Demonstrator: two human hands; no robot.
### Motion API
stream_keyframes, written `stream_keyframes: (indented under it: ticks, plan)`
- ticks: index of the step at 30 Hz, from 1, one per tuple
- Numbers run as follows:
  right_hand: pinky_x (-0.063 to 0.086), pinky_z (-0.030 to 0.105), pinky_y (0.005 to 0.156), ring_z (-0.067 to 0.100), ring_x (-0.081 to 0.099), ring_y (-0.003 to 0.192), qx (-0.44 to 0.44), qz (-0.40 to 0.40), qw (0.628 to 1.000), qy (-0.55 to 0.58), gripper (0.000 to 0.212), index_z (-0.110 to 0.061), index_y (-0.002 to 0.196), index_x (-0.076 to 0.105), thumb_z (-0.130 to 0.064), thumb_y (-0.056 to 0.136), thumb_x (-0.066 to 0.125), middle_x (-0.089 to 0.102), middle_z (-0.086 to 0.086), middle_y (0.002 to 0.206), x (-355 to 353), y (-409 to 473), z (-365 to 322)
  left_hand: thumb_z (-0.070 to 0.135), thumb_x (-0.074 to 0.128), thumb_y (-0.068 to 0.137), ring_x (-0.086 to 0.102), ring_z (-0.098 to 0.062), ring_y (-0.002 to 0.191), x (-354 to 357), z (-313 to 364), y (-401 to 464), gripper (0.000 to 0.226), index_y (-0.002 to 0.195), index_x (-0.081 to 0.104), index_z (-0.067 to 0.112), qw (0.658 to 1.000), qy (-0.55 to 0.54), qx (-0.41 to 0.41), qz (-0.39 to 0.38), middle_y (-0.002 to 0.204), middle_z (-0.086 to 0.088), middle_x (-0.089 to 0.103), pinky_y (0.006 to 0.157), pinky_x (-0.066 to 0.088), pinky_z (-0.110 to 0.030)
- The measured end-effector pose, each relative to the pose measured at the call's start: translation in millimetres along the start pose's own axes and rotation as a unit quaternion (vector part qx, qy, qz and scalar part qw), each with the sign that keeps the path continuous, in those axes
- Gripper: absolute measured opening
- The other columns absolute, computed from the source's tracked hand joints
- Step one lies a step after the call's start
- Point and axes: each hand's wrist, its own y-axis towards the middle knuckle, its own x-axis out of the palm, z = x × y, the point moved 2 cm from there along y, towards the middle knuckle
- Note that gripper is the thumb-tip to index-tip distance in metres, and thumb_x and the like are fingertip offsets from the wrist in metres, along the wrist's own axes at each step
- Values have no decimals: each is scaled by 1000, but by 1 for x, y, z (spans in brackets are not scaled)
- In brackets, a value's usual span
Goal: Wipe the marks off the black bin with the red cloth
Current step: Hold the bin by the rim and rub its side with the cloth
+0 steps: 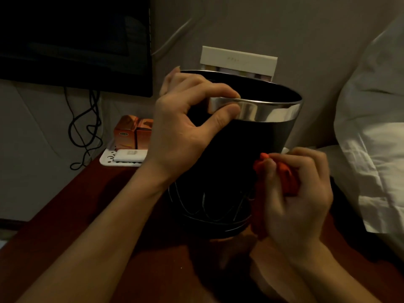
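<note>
The black bin point(229, 171) stands at the centre of the dark red table point(65, 215), tilted slightly so its scribbled marks point(207, 208) at six o'clock face me. My left hand point(185, 127) pinches the silver rim point(273, 112) to steady it. My right hand point(299, 193) clutches the bunched red cloth point(286, 178) against the wall at four o'clock, beside the marks.

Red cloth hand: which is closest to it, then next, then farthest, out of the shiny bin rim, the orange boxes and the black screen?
Measured from the right hand, which bunches the red cloth:
1. Shiny rim of the black bin, just above and left.
2. Orange boxes, left, beyond the bin.
3. Black screen, far upper left on the wall.
</note>
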Motion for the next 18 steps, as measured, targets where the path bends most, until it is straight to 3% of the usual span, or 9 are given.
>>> stream_keyframes:
  ticks: [6, 13, 18]
  plan:
    - [39, 4, 83, -1, 47, 96, -19, -83, 996, 25, 23, 3, 97, 69, -18, 94, 61, 54, 7, 104, 17, -32, -8, 28, 68, 88, 54, -5, 103, -1, -1, 0, 12, 99, 63, 27, 1000, -2, 3, -7, 96, 12, 61, 114, 26, -46]
    - [35, 5, 86, 8, 48, 94, 25, 15, 1000, 10, 23, 5, 97, 65, -16, 96, 58, 48, 7, 104, -1, 3, 0, 29, 68, 88, 51, 1, 104, -2, -2, 1, 14, 100, 63, 27, 1000, -2, 1, -9, 98, 18, 59, 114, 25, -46]
    - [38, 4, 84, 2, 47, 95, -9, -50, 999, 18, 22, 4, 97, 69, -15, 94, 60, 49, 4, 106, 12, -19, -9, 26, 68, 89, 51, 1, 104, -1, -2, -1, 12, 100, 64, 26, 1000, 0, 0, -3, 97, 16, 60, 114, 25, -47]
